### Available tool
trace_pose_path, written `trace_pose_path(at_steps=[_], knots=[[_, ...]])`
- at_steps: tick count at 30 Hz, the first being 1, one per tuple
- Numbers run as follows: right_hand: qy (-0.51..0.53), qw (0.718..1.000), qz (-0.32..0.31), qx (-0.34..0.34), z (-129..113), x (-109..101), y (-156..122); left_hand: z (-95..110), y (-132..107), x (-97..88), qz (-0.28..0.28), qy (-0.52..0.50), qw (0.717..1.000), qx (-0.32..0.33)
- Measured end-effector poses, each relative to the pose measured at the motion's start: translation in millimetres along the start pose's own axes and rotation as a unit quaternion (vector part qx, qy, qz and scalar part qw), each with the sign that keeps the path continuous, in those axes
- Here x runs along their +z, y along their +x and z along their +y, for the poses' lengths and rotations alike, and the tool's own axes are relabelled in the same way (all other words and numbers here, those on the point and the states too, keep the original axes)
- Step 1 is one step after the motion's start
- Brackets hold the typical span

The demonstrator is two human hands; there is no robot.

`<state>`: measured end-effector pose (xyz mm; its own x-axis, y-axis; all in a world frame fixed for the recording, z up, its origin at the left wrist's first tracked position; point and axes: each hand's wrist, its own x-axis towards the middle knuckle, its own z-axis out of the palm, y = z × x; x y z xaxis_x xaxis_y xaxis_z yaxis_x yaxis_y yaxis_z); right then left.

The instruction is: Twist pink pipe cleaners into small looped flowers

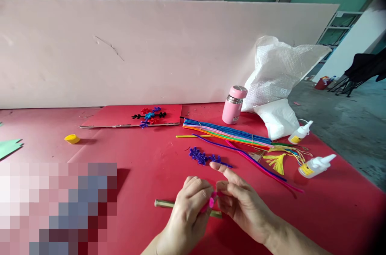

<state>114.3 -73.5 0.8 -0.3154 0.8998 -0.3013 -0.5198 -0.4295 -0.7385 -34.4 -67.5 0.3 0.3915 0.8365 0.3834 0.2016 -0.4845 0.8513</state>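
Note:
Between my two hands is a bent bright pink pipe cleaner [211, 202]. My left hand [191, 207] has its fingers wrapped round it, hiding part of it. With thumb and fingertips, my right hand [245, 207] pinches the pipe cleaner's other end, its index finger stretched out. Under my left hand lies a thin greenish stick [164, 203], partly covered. Just beyond my fingers are purple pipe-cleaner flowers [201, 156]. To their right stretch a loose dark blue pipe cleaner [265, 166] and loose pink pipe cleaners [291, 184].
Behind lie a bundle of coloured pipe cleaners [226, 132], a pink flask [233, 108] and bubble wrap [274, 70]. Glue bottles [315, 166] and a yellow tassel [276, 162] are at right. A red board [120, 114] carries a flower ornament [149, 115]. A yellow cap [72, 139] sits left.

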Motion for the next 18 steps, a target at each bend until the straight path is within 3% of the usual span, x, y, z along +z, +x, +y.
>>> trace_pose_path(at_steps=[2,4,5,8,10,12,15,18], knots=[[-0.046,0.999,-0.004,-0.010,-1,-1,-1,-1,0,0.8,0.007,-0.039,0.998,-0.049],[-0.174,0.982,-0.004,-0.070,-4,-3,-2,-3,0,2.7,0.018,-0.138,0.975,-0.175],[-0.251,0.961,-0.005,-0.115,-5,-5,-2,-4,0,3.7,0.025,-0.191,0.954,-0.232],[-0.459,0.844,-0.004,-0.276,-7,-12,-1,-9,0,5.4,0.055,-0.304,0.898,-0.314],[-0.552,0.745,-0.008,-0.375,-6,-18,1,-11,0,5.2,0.072,-0.339,0.879,-0.327],[-0.606,0.664,-0.020,-0.437,-5,-21,4,-10,1,4.4,0.073,-0.351,0.872,-0.333],[-0.656,0.585,-0.038,-0.475,-5,-22,7,-6,3,3.4,0.053,-0.360,0.870,-0.334],[-0.683,0.527,-0.045,-0.504,-7,-21,6,-5,4,3.3,0.027,-0.365,0.872,-0.326]])
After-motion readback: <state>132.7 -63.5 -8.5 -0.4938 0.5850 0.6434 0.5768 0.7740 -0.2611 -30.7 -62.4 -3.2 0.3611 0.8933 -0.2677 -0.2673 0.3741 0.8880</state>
